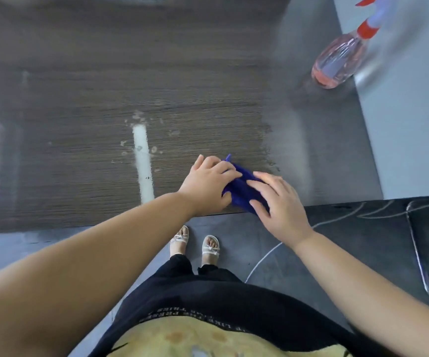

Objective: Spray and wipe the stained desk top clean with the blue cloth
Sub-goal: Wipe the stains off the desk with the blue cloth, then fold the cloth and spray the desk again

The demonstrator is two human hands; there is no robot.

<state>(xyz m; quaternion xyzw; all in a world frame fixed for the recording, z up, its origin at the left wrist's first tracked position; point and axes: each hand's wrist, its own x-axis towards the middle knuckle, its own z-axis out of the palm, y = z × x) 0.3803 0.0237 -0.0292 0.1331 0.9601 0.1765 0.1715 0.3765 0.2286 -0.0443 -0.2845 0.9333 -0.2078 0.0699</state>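
A bunched blue cloth [241,190] lies on the dark wood-grain desk top [79,163], close to its near edge. My left hand [208,186] grips the cloth's left side with curled fingers. Straight fingers of my right hand [280,202] press on the cloth's right side. Pale wet spots and smears [138,118] dot the desk to the left of the cloth, around a bright light reflection. A spray bottle [337,63] with pink liquid and a red-and-white trigger head stands at the far right of the desk, away from both hands.
A pale grey wall or panel [409,124] borders the desk on the right. Below the desk edge are a dark floor, my sandalled feet [195,244], a thin white cable [264,256] and a chrome chair frame [419,253] at the right.
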